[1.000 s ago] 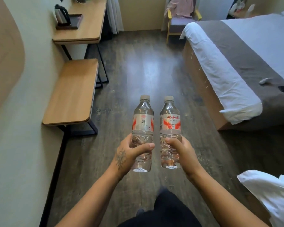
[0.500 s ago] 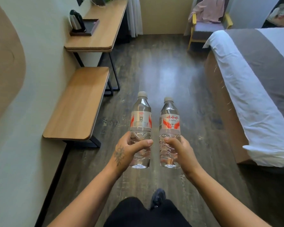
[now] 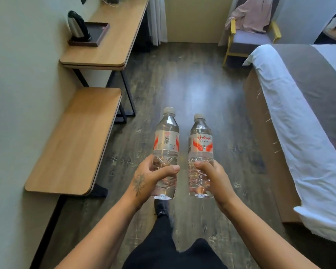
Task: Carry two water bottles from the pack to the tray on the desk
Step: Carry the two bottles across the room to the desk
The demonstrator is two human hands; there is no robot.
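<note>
I hold two clear water bottles with red-and-white labels upright over the floor. My left hand (image 3: 150, 181) grips the lower half of the left bottle (image 3: 166, 140). My right hand (image 3: 211, 177) grips the lower half of the right bottle (image 3: 200, 144). A small gap separates the two bottles. Far ahead on the left, a dark tray (image 3: 100, 34) lies on the wooden desk (image 3: 113, 49), with an electric kettle (image 3: 77, 26) standing in its left part. The pack is out of view.
A low wooden bench (image 3: 74, 144) runs along the left wall below the desk. The bed (image 3: 303, 121) with white sheets fills the right side. A yellow-framed chair (image 3: 248, 35) draped with pink cloth stands at the far end. Dark wood floor lies between.
The view has advanced along the floor: desk, tray and bench are nearer and larger. The bed has slid right. Both hands keep the bottles upright in the same hold.
</note>
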